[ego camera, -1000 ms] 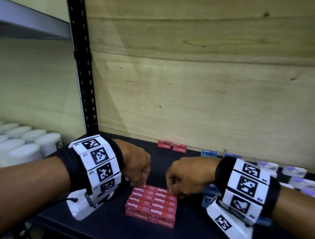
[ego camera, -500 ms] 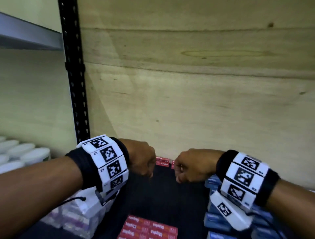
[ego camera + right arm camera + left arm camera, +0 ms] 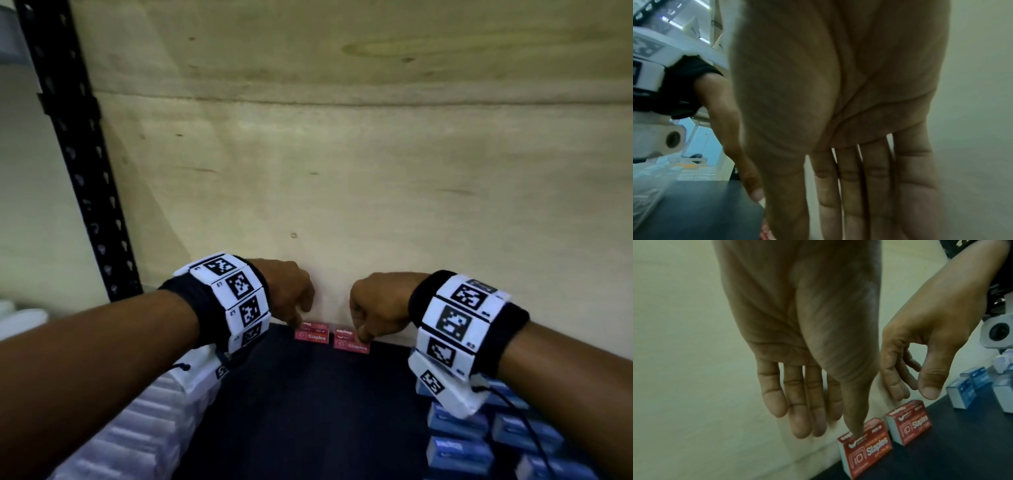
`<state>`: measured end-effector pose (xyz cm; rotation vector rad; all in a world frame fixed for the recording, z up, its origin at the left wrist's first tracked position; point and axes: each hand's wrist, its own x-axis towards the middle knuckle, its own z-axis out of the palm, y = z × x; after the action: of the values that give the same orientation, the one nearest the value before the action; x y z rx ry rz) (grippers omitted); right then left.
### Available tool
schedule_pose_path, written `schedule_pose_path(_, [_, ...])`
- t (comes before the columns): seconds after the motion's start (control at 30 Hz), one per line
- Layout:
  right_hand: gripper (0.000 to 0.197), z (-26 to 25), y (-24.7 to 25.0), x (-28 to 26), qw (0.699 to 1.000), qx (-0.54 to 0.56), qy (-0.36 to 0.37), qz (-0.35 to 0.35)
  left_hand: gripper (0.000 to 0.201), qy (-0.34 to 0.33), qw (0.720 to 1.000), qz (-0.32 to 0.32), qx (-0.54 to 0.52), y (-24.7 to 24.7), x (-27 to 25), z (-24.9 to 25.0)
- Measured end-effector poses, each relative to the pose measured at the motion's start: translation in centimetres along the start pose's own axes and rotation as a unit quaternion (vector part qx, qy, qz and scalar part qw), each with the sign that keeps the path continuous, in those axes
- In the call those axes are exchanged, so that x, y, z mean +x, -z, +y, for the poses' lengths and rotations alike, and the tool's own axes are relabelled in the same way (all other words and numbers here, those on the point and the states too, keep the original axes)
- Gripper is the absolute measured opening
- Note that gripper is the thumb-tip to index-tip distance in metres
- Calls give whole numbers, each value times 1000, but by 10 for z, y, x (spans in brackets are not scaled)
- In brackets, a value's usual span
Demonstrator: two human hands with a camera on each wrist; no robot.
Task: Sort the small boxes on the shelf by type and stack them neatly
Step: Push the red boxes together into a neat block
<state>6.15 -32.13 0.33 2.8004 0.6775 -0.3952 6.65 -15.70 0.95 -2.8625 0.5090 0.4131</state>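
Two red staples boxes stand side by side at the back of the dark shelf, against the plywood wall. The left red box has my left hand over it: fingers hang straight and the thumb tip touches its top. Above the right red box hovers my right hand, thumb and fingers spread apart, not closed on it. The right wrist view shows my right palm with straight fingers and only a sliver of red at the bottom edge.
Blue boxes are stacked at the right front under my right wrist. White and lilac boxes fill the left front. A black perforated upright stands at the left. The plywood wall closes the back.
Both hands left the red stack at the shelf's front and reached back to the two red boxes by the wall. The head view moved forward, so the stack has dropped out of sight.
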Motion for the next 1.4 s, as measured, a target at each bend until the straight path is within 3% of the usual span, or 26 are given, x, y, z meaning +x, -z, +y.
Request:
schedule_pose_path(0.2, [23, -1, -7, 9, 1000, -24, -1, -14, 26, -15, 999, -23, -16, -6, 12, 8])
schedule_pose_path(0.4, [21, -5, -3, 4, 999, -38, -1, -22, 24, -16, 999, -32, -15, -9, -5, 4])
schedule_pose_path(0.97, [17, -71, -26, -119, 997, 15, 71, -34, 16, -39, 995, -79, -47, -44, -126, 16])
schedule_pose_path(1.4, [16, -87, -37, -146, 996, 55, 73, -20, 19, -28, 990, -103, -88, -56, -161, 19])
